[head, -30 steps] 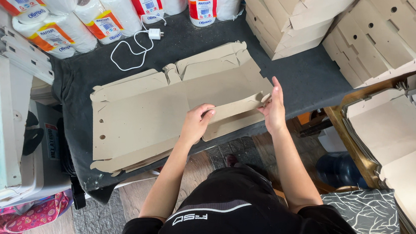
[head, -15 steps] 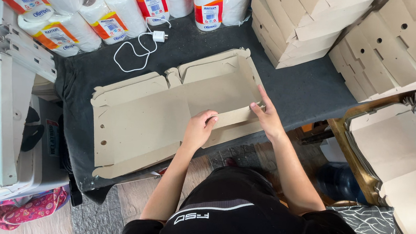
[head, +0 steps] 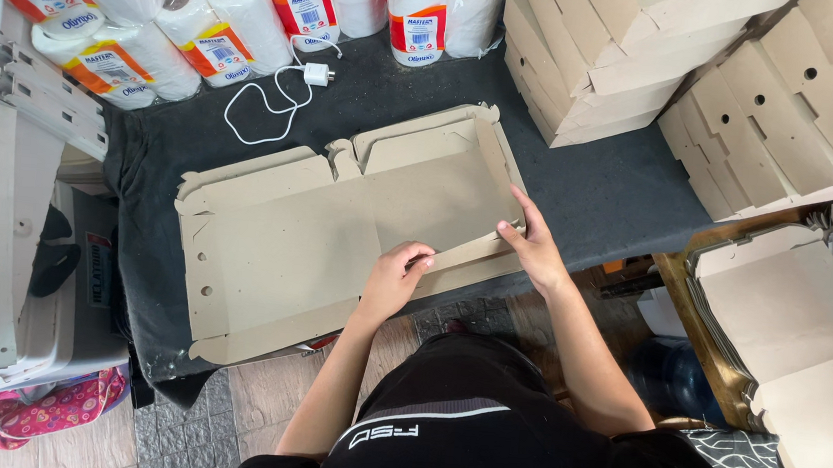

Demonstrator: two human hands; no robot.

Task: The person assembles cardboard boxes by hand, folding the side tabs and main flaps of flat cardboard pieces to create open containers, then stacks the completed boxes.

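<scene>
Cardboard box blank [head: 327, 226] under both hands' fingers [head: 524, 211], near edge.

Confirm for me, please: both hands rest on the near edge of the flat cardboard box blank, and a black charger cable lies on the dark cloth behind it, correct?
Not quite: the charger cable is white, not black, as the head view shows. The rest holds: the left hand and right hand rest on the near edge of the flat cardboard box blank, and the cable lies on the dark cloth behind it.
</scene>
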